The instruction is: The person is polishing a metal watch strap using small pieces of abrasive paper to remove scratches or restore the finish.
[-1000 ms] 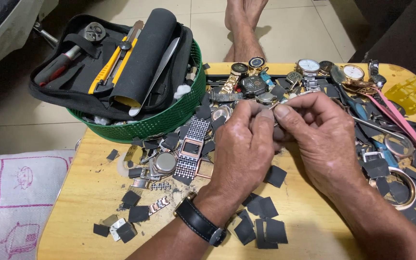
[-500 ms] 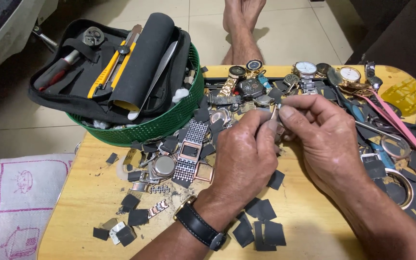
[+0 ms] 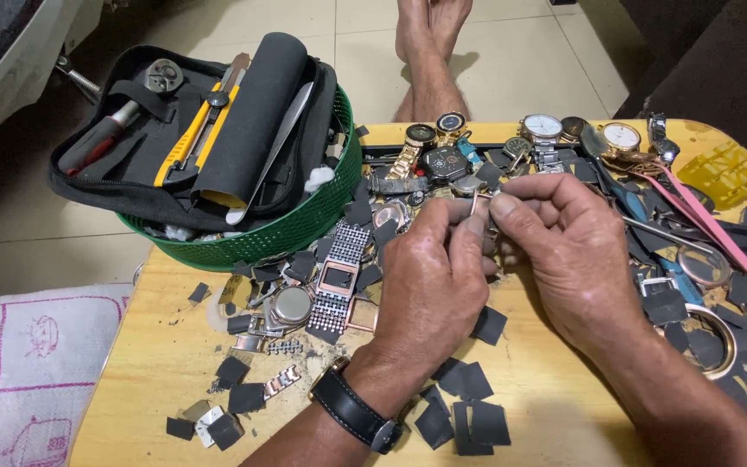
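Note:
Both hands meet over the middle of a small wooden table. My left hand, with a black wristwatch on its wrist, pinches a small rose-gold watch part at its fingertips. My right hand grips the same part from the right side. Most of the part is hidden by the fingers. Just left of my left hand lies a square watch on a mesh band and a round watch case.
A green basket at the table's far left holds a black tool pouch with a yellow knife and pliers. Several watches, pink-handled tools and dark square scraps litter the table. Bare feet rest on the tiled floor beyond.
The view has shifted slightly. My fingers have turned the small part between them and lifted it a little; the hands stay over the same spot.

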